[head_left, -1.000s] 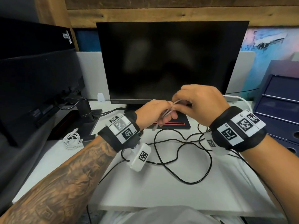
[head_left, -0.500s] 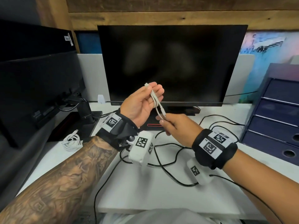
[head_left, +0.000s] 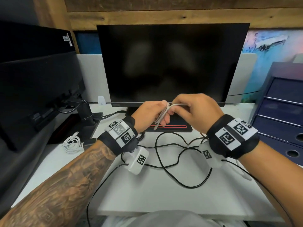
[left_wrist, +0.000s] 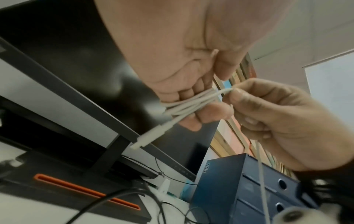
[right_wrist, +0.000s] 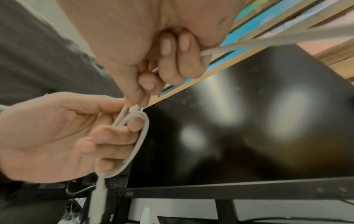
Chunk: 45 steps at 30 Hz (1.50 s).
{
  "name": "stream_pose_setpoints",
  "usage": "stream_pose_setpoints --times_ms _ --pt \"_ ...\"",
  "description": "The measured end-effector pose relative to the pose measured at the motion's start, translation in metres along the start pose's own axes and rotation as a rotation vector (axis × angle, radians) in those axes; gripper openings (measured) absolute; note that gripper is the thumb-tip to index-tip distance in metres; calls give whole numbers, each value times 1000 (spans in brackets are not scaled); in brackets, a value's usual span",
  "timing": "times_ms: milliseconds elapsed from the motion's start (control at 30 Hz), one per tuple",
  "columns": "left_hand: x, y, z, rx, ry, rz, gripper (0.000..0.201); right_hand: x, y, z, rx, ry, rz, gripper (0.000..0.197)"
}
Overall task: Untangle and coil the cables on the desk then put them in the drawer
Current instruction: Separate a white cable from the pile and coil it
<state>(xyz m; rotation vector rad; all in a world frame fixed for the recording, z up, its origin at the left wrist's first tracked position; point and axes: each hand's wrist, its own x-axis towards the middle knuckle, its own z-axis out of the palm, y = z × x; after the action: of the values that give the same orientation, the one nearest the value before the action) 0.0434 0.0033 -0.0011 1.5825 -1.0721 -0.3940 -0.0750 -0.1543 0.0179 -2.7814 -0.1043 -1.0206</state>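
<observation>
The left hand (head_left: 153,115) is held up above the desk (head_left: 164,194) in front of the monitor, its fingers curled through several loops of a thin white cable (head_left: 161,114) that wrap round them; in the left wrist view the strands cross the fingers (left_wrist: 212,112) side by side and a white plug (left_wrist: 151,136) hangs free below the hand. The right hand (head_left: 195,112) sits just to the right of it, almost touching, thumb and forefinger pinching a strand of the same cable at the top of the coil, the other fingers curled in; a length of the cable runs on from this hand and passes down by the right wrist. Beneath both hands, loose black cables (head_left: 177,163) lie in tangled loops on the white desk, crossing one another between the two wrists. On the left part of the desk, near the foot of a second dark screen (head_left: 37,89), a small white cable bundle (head_left: 72,143) lies by itself, well apart from the hands. Behind the hands stands a black monitor (head_left: 172,63), switched off, with its stand base (head_left: 170,126) marked by a red line on the far side of the desk. At the right edge of the desk is a dark blue drawer unit (head_left: 282,115), its drawers shut.
</observation>
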Motion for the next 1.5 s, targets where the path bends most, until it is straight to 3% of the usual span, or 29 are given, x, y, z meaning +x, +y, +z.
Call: stream_pose_setpoints --times_ms 133,233,333,467,533,633,767,900,1000,1100,1233,1400,1500 --pt "0 10 -1 -186 -123 -64 34 4 6 -3 47 76 -14 12" --pt "-3 16 -5 -460 -169 -63 30 4 10 6 185 92 21 23" --pt "-2 21 -5 -778 -99 -66 28 -1 7 19 351 -5 86 31" --pt "4 21 -9 -1038 151 -27 27 -14 1 42 282 -272 157 31" --pt "5 19 -10 -1027 271 -2 25 -17 -2 48 271 -354 176 31" --pt "6 14 -6 -922 337 38 22 -15 -11 45 246 -415 112 23" --pt "8 1 -5 -601 403 74 21 -14 -20 33 160 -459 38 28" --pt "3 -7 -2 -152 307 90 22 -7 -23 10 37 -358 -18 29" --pt "-1 -9 2 111 149 57 27 -1 -17 -7 -18 -226 -50 17" --pt "-1 -3 4 -30 -42 -42 39 2 -5 -12 -10 -124 -36 18" --pt "-2 6 3 -233 -141 -72 36 5 10 -13 145 -29 36 17" --pt "-2 17 -5 -778 -165 -84 34 -1 14 8 318 -59 132 26" --pt "-1 19 -7 -949 -156 -57 30 -5 4 22 388 -125 111 29"
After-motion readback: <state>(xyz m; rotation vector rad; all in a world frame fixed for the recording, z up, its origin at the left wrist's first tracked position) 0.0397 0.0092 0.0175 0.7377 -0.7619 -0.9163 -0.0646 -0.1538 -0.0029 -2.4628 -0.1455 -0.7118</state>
